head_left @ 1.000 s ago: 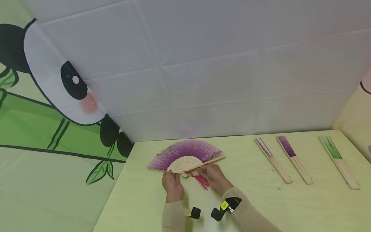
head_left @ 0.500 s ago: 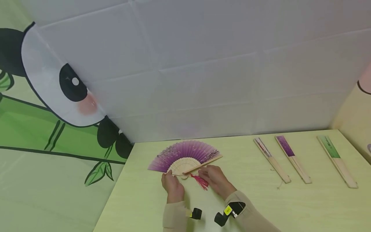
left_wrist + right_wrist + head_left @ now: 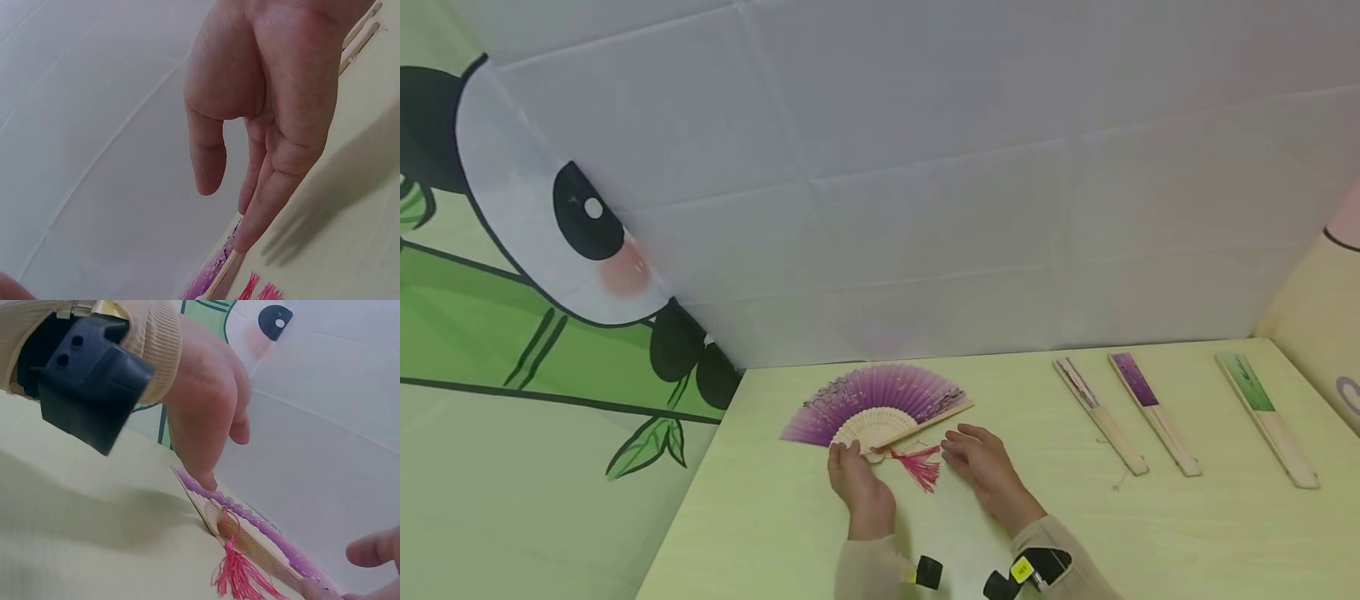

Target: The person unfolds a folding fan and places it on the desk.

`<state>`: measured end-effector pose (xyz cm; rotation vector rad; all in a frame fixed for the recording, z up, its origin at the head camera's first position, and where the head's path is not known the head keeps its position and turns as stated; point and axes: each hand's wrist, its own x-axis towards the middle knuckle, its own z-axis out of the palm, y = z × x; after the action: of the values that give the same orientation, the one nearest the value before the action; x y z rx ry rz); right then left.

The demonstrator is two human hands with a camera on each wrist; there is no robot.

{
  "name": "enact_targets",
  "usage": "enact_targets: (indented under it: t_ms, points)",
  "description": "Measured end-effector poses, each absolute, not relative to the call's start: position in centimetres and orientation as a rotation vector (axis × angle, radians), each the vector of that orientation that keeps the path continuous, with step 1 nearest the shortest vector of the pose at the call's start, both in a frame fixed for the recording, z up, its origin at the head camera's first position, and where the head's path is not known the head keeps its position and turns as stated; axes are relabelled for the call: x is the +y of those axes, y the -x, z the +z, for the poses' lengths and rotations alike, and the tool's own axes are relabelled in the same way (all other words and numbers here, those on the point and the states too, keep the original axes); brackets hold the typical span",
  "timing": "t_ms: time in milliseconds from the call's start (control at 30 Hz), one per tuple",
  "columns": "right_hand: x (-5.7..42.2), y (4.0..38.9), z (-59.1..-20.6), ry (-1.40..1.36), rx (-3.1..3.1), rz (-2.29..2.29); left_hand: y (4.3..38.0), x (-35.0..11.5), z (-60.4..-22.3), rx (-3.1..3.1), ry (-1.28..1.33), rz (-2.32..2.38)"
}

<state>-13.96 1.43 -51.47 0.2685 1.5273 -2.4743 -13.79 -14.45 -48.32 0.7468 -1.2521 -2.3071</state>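
A purple folding fan (image 3: 895, 392) with pale ribs lies spread on the table. Its pink tassel (image 3: 921, 471) trails from the pivot toward the front. My left hand (image 3: 862, 493) is at the fan's lower left edge, fingertips against it; in the right wrist view the left hand (image 3: 203, 400) points down onto the fan (image 3: 269, 547), thumb held apart. Just right of the tassel is my right hand (image 3: 988, 477), fingers loosely extended and holding nothing. The left wrist view shows the right hand (image 3: 281, 94) with fingertips close to the fan's end stick.
To the right lie three folded fans: a whitish patterned one (image 3: 1101, 417), a purple one (image 3: 1153, 417) and a green one (image 3: 1266, 421). A pale wall sheet (image 3: 925, 208) stands behind the table (image 3: 760, 525), with a printed panda panel at left.
My right hand has drawn away from the fan's right stick, moving right and toward me. The left hand has shifted slightly right at the fan's base. The fan remains spread.
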Motion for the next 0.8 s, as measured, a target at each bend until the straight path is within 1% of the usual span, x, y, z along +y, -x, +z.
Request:
enact_targets:
  t_ms: [600, 800]
  points:
    - [5.8, 12.9, -51.5, -0.327, 1.611, -2.482, 12.3, -10.1, -48.8, -1.349, -0.668, -2.326]
    - [7.4, 12.7, -51.4, -0.35, 1.631, -2.469, 12.1, -8.6, -49.4, -1.367, -0.679, -2.363]
